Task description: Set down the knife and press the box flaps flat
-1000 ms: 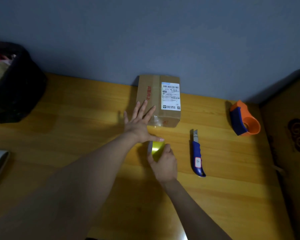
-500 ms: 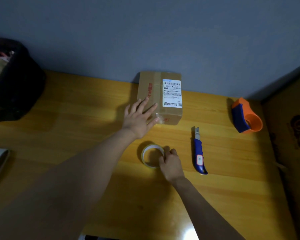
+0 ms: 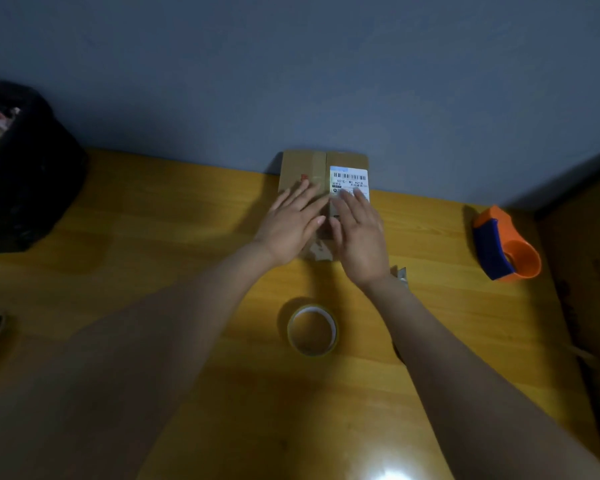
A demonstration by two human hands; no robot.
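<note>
Blue-grey wall behind a wooden table (image 3: pixel 153 271). Cardboard box (image 3: pixel 303 168) sits at the table's far edge against the wall, long axis running from the wall toward the person. Left hand (image 3: pixel 291 225) lies flat on its left half, right hand (image 3: pixel 359 237) flat on its right half over the shipping label (image 3: pixel 349 178); fingers of both straight, pointing toward the wall, gripping nothing. Tape roll (image 3: pixel 312 330) lies flat nearer the person, apart from both hands. Orange tape dispenser (image 3: pixel 506 245) near the right edge.

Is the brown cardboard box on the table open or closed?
Closed: the brown cardboard box has flat flaps with tape along the seam.
</note>
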